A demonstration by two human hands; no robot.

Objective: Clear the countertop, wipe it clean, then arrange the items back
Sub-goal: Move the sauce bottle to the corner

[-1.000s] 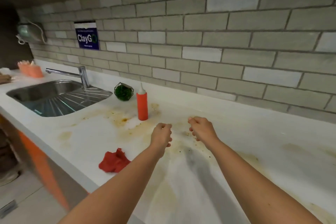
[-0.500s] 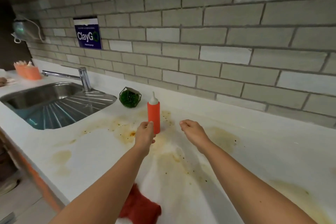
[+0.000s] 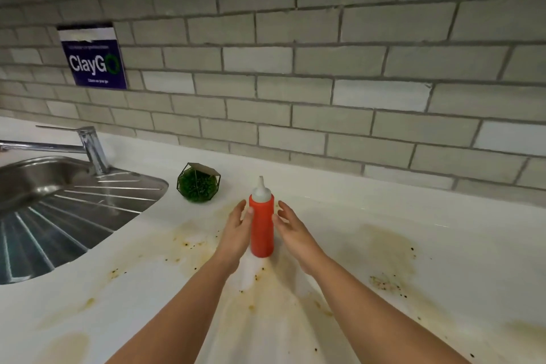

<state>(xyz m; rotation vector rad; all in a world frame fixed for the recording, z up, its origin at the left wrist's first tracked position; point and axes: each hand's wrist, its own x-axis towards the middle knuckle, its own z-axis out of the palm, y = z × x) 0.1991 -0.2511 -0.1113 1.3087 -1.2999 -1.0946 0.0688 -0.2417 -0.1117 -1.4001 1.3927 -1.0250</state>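
An orange-red squeeze bottle [image 3: 262,224] with a white nozzle stands upright on the white countertop [image 3: 384,245], which is smeared with yellow-brown stains and dark specks. My left hand [image 3: 236,230] is at the bottle's left side, fingers spread, thumb touching it. My right hand [image 3: 291,227] is at its right side, fingers apart, fingertips at the bottle's wall. Neither hand is closed around the bottle. A small green plant in a black wire holder [image 3: 198,182] sits behind and to the left.
A steel sink with ribbed drainboard [image 3: 74,210] and a chrome tap [image 3: 91,148] fill the left. A grey brick wall [image 3: 325,83] with a blue "ClayGo" sign [image 3: 93,57] backs the counter. The counter's front edge is below the view.
The view has moved closer to the wall. Both hands have reached forward and opened on either side of the bottle. The red cloth seen near the front edge is now out of view.
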